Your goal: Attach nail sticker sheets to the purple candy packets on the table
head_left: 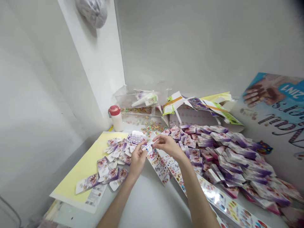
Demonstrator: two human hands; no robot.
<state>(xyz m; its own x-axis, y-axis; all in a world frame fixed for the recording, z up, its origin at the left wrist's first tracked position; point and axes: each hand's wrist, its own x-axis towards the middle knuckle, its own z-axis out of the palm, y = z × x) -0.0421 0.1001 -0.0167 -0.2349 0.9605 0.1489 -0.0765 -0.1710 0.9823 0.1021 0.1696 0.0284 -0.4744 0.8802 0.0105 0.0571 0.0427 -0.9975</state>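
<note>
My left hand [138, 158] is closed, thumb and fingers pinched at the near end of a strip of nail stickers [158, 166]. Opposite it, my right hand [168, 146] pinches too, its fingertips almost meeting the left ones. A small pale, shiny piece sits between them, too small to name. Colourful patterned sheets make up the strip, which slants down towards me. Flat purple-and-white cartons [112, 174] lie left of my left hand. Past my right forearm, more long sticker strips [228, 202] run to the lower right.
A large heap of purple boxes [228, 152] fills the right side. Yellow sheet [71, 182] lies at left; a red-lidded bottle [116, 118] stands behind. Small colourful pieces [154, 126], a clear tub [125, 101] and an open carton [194, 115] line the back. A poster [275, 104] leans right.
</note>
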